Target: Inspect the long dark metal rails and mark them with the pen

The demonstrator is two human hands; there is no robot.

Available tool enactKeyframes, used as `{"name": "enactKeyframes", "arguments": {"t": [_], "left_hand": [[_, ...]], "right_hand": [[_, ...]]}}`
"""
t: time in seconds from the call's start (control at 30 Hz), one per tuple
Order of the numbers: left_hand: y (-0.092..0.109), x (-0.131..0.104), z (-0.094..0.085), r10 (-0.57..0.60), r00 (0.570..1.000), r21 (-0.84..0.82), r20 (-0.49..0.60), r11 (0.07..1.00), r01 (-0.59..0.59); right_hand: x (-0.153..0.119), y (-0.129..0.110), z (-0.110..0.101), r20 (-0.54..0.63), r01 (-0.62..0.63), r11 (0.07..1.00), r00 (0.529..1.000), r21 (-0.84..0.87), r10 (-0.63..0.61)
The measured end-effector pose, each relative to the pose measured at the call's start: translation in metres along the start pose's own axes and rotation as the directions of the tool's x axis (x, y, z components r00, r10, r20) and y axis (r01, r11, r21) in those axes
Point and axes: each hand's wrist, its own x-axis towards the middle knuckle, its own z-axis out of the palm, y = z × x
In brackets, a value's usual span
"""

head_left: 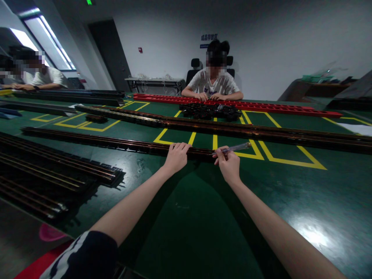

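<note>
A long black rail (124,144) with copper-coloured strips lies across the green table, running from the far left to between my hands. My left hand (176,157) is closed over the rail close to its right end, fingers bent over the far side. In my right hand (228,164) is a slim screwdriver (238,147) with a clear handle, gripped between thumb and fingers. Its handle points right, and its thin shaft reaches left towards the rail's end. Whether the tip touches the rail is too small to tell.
Several similar rails (58,162) lie at the left. A longer dark rail (232,128) crosses beyond my hands. Behind it are a heap of black parts (209,111) and a red slotted rail (276,107). A co-worker (213,83) sits opposite; others sit far left.
</note>
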Motion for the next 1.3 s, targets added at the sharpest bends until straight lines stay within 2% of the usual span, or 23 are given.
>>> {"name": "enactKeyframes", "arguments": {"t": [0.5,1.3], "left_hand": [[0.0011,0.0003,-0.0022,-0.005,1.0,-0.001,0.026,1.0,0.005],[0.0034,0.0015,0.0009,-0.005,1.0,0.089,0.008,0.996,0.005]], "right_hand": [[0.0013,0.0031,0.0008,-0.036,-0.038,0.998,0.999,0.055,0.04],[0.0012,0.0026,-0.0014,0.012,-0.034,0.998,0.999,0.055,0.034]]}}
